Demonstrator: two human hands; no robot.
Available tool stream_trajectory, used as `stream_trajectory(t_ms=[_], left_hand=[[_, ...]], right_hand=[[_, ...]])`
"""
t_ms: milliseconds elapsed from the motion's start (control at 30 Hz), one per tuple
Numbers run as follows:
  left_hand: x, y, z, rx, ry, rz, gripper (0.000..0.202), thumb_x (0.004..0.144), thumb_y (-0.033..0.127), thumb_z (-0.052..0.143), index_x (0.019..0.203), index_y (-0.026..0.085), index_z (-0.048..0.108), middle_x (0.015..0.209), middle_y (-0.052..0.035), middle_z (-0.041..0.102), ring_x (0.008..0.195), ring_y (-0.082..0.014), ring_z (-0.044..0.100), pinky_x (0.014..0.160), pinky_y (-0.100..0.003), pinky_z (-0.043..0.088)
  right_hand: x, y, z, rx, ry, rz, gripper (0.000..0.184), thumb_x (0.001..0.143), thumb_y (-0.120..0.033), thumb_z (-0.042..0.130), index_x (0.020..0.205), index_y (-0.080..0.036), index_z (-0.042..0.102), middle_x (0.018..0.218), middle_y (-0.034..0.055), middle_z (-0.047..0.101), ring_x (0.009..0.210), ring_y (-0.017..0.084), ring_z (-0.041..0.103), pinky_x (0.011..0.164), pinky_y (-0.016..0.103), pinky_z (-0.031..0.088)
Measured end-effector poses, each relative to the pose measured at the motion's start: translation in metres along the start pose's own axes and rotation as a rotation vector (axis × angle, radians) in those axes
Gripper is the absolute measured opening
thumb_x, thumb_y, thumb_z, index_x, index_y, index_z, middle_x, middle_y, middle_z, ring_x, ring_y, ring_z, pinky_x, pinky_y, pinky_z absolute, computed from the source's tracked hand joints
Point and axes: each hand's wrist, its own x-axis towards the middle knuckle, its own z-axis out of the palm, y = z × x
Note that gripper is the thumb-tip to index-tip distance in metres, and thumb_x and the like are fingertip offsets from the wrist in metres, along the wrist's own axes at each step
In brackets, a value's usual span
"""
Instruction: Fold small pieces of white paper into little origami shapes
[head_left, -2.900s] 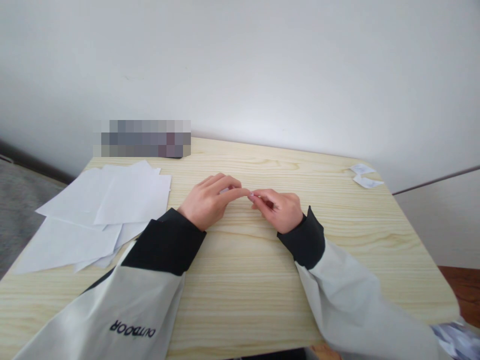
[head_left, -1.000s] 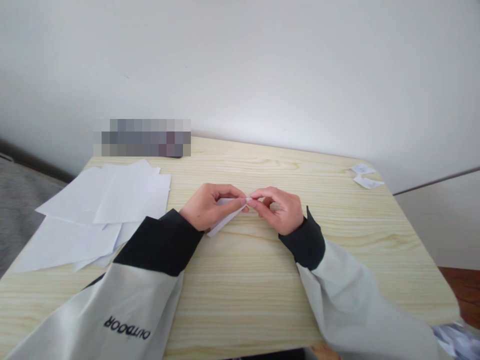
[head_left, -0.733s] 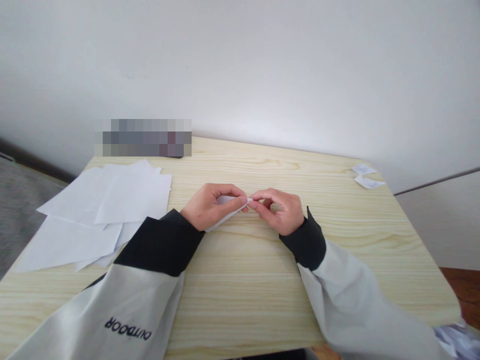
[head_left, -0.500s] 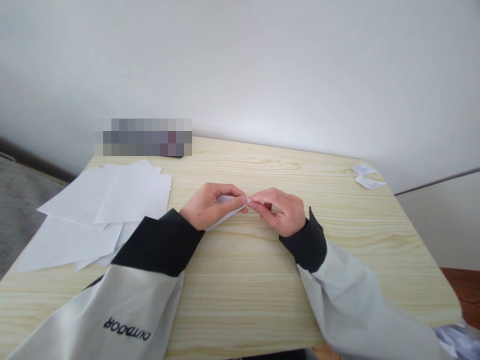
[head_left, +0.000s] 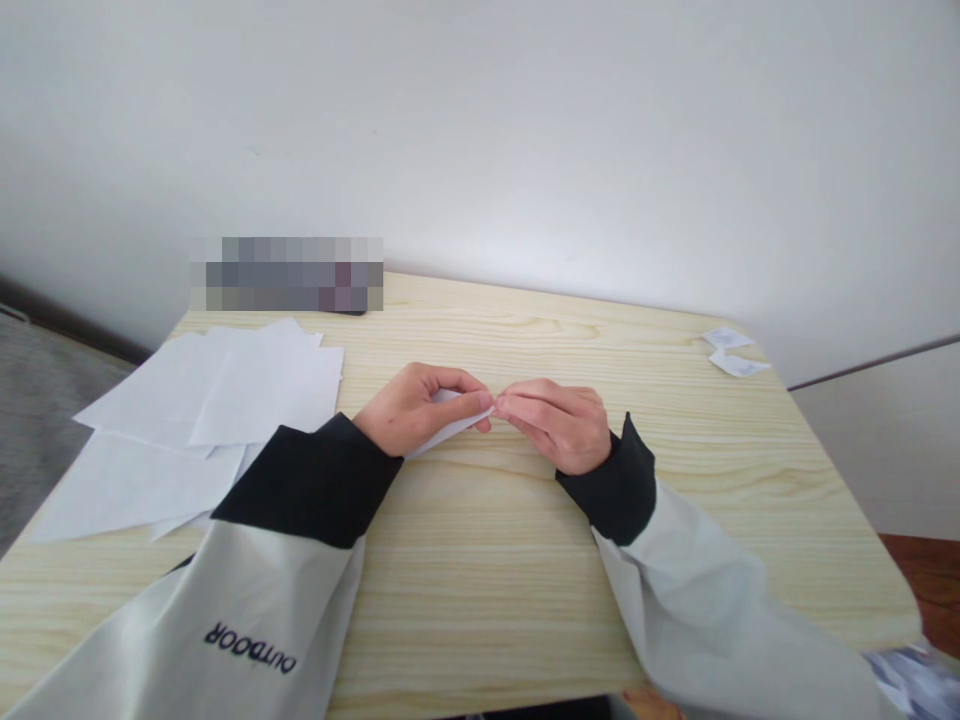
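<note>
Both my hands meet at the middle of a light wooden table point(head_left: 487, 600). My left hand point(head_left: 409, 410) is curled round a small folded piece of white paper point(head_left: 448, 432), whose edge shows under the fingers. My right hand point(head_left: 559, 420) pinches the right tip of that same paper, fingers pressed together, fingertips touching those of the left hand. Most of the paper is hidden inside the left hand.
A loose spread of white sheets point(head_left: 202, 410) lies at the table's left. Two small folded paper pieces point(head_left: 731, 352) sit at the far right corner. A blurred dark object point(head_left: 289, 275) lies at the back edge by the white wall.
The folded paper has come up off the table into my left hand since the earliest frame. In the last second my right fingers closed tighter on its tip; the hands barely shifted.
</note>
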Motion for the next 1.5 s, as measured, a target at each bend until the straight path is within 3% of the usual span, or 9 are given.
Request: stream_trajectory(t_ms=[133,267,400,533,733,1000,1167,1300,1500], left_hand=[[0.0,-0.001,0.001,0.002,0.017,0.005,0.024,0.082,0.035,0.058,0.072,0.016,0.07,0.072,-0.001,0.072,0.07,-0.0142,0.065,0.072,-0.024,0.051],[0.0,-0.001,0.005,-0.019,0.091,-0.041,0.025,0.08,0.038,0.06,0.074,0.014,0.068,0.07,-0.0018,0.071,0.064,-0.0132,0.063,0.061,-0.022,0.048],[0.0,-0.002,0.009,0.013,0.132,-0.056,0.026,0.079,0.038,0.06,0.074,0.014,0.068,0.07,-0.0021,0.071,0.06,-0.0119,0.061,0.056,-0.02,0.045],[-0.001,-0.003,0.012,0.086,0.139,-0.008,0.024,0.078,0.035,0.06,0.073,0.014,0.069,0.068,-0.0012,0.07,0.059,-0.011,0.059,0.055,-0.02,0.043],[-0.002,-0.003,0.013,0.148,0.119,0.026,0.023,0.078,0.034,0.058,0.075,0.015,0.07,0.069,0.0,0.07,0.061,-0.0111,0.059,0.056,-0.019,0.042],[-0.001,-0.004,0.012,0.113,0.138,-0.01,0.023,0.077,0.037,0.059,0.074,0.016,0.069,0.07,0.0003,0.07,0.065,-0.0124,0.062,0.061,-0.02,0.047],[0.0,-0.01,0.004,-0.108,0.186,-0.091,0.042,0.071,0.037,0.067,0.104,0.014,0.054,0.066,-0.0012,0.069,0.057,-0.0144,0.064,0.055,-0.024,0.05],[0.001,-0.014,0.0,-0.233,0.212,-0.068,0.032,0.071,0.036,0.069,0.09,0.015,0.053,0.071,-0.0023,0.069,0.047,-0.0108,0.059,0.045,-0.023,0.049],[0.001,-0.019,0.004,-0.077,0.211,-0.018,0.023,0.073,0.034,0.068,0.083,0.014,0.062,0.06,0.0014,0.062,0.047,-0.0085,0.056,0.046,-0.018,0.049]], right_hand=[[0.002,-0.001,0.003,0.066,0.033,0.063,0.013,0.088,-0.022,0.054,0.095,-0.025,0.064,0.093,0.0019,0.07,0.078,0.01,0.066,0.064,0.018,0.051],[0.004,-0.005,0.005,0.222,0.09,0.321,0.013,0.084,-0.03,0.058,0.093,-0.02,0.058,0.078,0.0008,0.068,0.05,0.007,0.057,0.051,0.019,0.047],[0.005,-0.006,0.004,0.349,-0.025,0.477,0.012,0.087,-0.027,0.049,0.083,-0.017,0.056,0.064,-0.001,0.062,0.046,0.007,0.052,0.047,0.019,0.042],[0.005,-0.005,0.005,0.447,-0.145,0.484,0.023,0.09,-0.026,0.042,0.076,-0.017,0.057,0.06,-0.0013,0.06,0.048,0.007,0.051,0.048,0.018,0.041],[0.006,-0.006,0.006,0.37,-0.158,0.435,0.02,0.085,-0.021,0.047,0.069,-0.016,0.057,0.051,-0.0038,0.054,0.041,0.005,0.043,0.043,0.017,0.034],[0.009,-0.008,0.007,0.195,-0.08,0.326,0.018,0.082,-0.019,0.047,0.067,-0.017,0.056,0.052,-0.0035,0.054,0.044,0.006,0.045,0.047,0.017,0.035],[0.002,0.001,0.003,0.182,0.096,0.513,0.02,0.086,-0.025,0.045,0.07,-0.018,0.054,0.051,-0.0037,0.054,0.043,0.008,0.047,0.046,0.019,0.037],[0.0,0.007,0.003,0.136,0.148,0.555,0.018,0.086,-0.024,0.046,0.072,-0.018,0.055,0.058,-0.0012,0.059,0.05,0.01,0.055,0.052,0.021,0.043],[0.006,0.005,0.005,0.091,0.143,0.427,0.021,0.081,-0.025,0.057,0.1,-0.016,0.058,0.087,0.0057,0.069,0.068,0.013,0.063,0.067,0.026,0.05]])
